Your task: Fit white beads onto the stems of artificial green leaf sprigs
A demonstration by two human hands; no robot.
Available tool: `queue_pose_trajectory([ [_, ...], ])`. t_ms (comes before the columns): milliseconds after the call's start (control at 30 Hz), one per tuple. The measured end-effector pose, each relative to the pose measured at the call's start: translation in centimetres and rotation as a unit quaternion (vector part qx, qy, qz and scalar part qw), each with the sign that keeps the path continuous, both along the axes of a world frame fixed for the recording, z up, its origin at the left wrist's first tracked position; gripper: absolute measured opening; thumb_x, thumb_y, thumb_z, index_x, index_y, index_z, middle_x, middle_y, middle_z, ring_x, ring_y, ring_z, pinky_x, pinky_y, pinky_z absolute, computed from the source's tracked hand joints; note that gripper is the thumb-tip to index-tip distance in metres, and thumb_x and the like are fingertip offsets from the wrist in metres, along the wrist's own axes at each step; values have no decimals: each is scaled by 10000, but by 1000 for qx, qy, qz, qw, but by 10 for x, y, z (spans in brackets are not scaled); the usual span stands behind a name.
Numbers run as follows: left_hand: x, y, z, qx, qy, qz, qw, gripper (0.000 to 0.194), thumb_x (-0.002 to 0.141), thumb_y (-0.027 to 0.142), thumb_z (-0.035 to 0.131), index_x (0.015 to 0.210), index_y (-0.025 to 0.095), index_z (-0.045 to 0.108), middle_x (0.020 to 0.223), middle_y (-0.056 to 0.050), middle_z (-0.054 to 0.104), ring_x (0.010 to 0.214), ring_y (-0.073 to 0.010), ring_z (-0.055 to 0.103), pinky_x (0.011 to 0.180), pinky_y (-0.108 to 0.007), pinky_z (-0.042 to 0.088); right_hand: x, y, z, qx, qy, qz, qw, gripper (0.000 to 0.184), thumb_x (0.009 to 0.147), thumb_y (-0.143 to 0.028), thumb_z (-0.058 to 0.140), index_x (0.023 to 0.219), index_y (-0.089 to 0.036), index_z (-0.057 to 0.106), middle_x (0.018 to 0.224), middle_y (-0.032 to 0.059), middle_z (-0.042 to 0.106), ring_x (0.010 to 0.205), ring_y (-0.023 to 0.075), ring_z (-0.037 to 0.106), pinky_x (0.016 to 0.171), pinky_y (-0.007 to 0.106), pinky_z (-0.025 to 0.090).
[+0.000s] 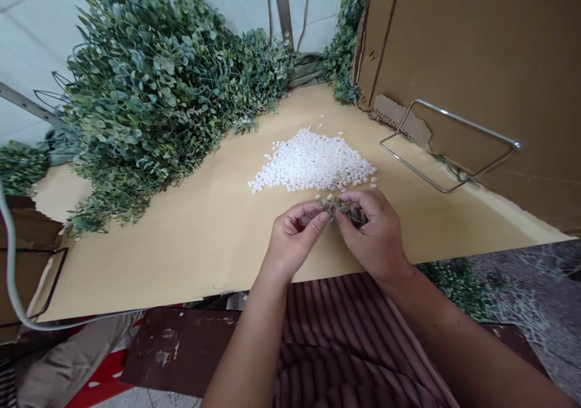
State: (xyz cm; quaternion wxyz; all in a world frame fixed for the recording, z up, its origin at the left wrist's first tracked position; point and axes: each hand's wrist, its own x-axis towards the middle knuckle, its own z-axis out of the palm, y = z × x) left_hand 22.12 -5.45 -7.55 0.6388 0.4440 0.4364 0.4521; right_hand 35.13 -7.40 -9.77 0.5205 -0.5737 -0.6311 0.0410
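Observation:
Between my two hands is a small sprig of green artificial leaves [344,207], held just above the near part of the table. My left hand [299,229] pinches its left end with thumb and fingers. On the right side, my right hand [374,226] has its fingers closed around the leaves, which partly hide behind the thumb. Right beyond my fingertips lies a heap of small white plastic pieces [315,161], with a few loose ones near the hands.
A big pile of artificial foliage [167,75] fills the table's back left. At the right, a bent metal wire frame [476,131] leans by a large cardboard box [481,51]. A pale cable [11,263] crosses the left edge of the tan tabletop [181,256].

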Motion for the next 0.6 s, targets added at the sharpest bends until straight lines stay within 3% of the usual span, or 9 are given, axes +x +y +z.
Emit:
queue_pose_trajectory([
  [100, 3, 1, -1, 2, -15, 15, 1000, 278, 542, 345, 820, 694, 156, 684, 654, 16, 659, 596, -77, 551, 615, -196, 444, -3, 0, 3, 25, -29, 8, 999, 39, 821, -189, 523, 815, -202, 559, 741, 49, 588, 733, 213, 544, 689, 341, 450],
  [200, 2, 4, -2, -15, -41, 28, 999, 282, 533, 352, 822, 654, 154, 663, 599, 33, 629, 545, -62, 521, 575, -187, 425, -2, -8, 13, 25, 7, 39, 999, 68, 844, -252, 550, 825, -194, 580, 730, 49, 561, 736, 214, 517, 721, 365, 435],
  [267, 0, 5, -4, -29, -52, 34, 998, 288, 515, 341, 832, 650, 154, 660, 583, 36, 624, 536, -64, 520, 562, -189, 417, 6, -16, 24, -19, 78, 131, 988, 189, 866, -387, 560, 836, -208, 612, 760, 49, 558, 785, 222, 521, 764, 385, 435],
  [333, -3, 5, -5, -38, -59, 35, 997, 298, 495, 332, 843, 651, 154, 662, 587, 32, 631, 537, -70, 525, 557, -196, 415, 16, -22, 34, -104, 173, 303, 931, 385, 903, -543, 461, 782, -228, 646, 758, 47, 563, 832, 229, 547, 783, 390, 457],
  [367, -5, 5, -5, -41, -60, 27, 997, 300, 490, 331, 846, 653, 154, 667, 595, 27, 636, 542, -75, 529, 564, -203, 420, 21, -23, 38, -114, 219, 358, 901, 467, 902, -592, 422, 715, -229, 648, 728, 43, 554, 797, 224, 560, 772, 394, 472],
  [400, -6, 4, -5, -42, -60, 14, 997, 300, 490, 333, 846, 656, 154, 672, 603, 21, 641, 550, -80, 535, 579, -212, 429, 25, -22, 40, -112, 254, 365, 889, 484, 905, -587, 422, 662, -229, 640, 700, 36, 552, 772, 218, 571, 761, 389, 481],
  [467, -7, 2, -2, -36, -52, -21, 998, 291, 509, 345, 839, 663, 153, 685, 626, 5, 650, 583, -97, 552, 626, -236, 450, 27, -15, 41, -106, 288, 293, 905, 391, 875, -525, 540, 644, -221, 626, 690, 27, 567, 730, 199, 583, 722, 356, 496],
  [533, -8, 0, 2, -15, -39, -56, 998, 276, 548, 368, 818, 670, 154, 694, 649, -10, 648, 626, -115, 564, 670, -258, 463, 22, -5, 35, -134, 296, 214, 921, 273, 794, -480, 666, 753, -212, 631, 749, 31, 607, 729, 188, 598, 675, 313, 510],
  [600, -8, 0, 5, 23, -24, -72, 997, 249, 599, 379, 788, 681, 159, 702, 703, -28, 645, 692, -136, 575, 709, -274, 468, 13, 2, 26, -181, 306, 214, 910, 351, 737, -498, 707, 901, -201, 616, 844, 51, 633, 772, 191, 616, 665, 291, 525],
])
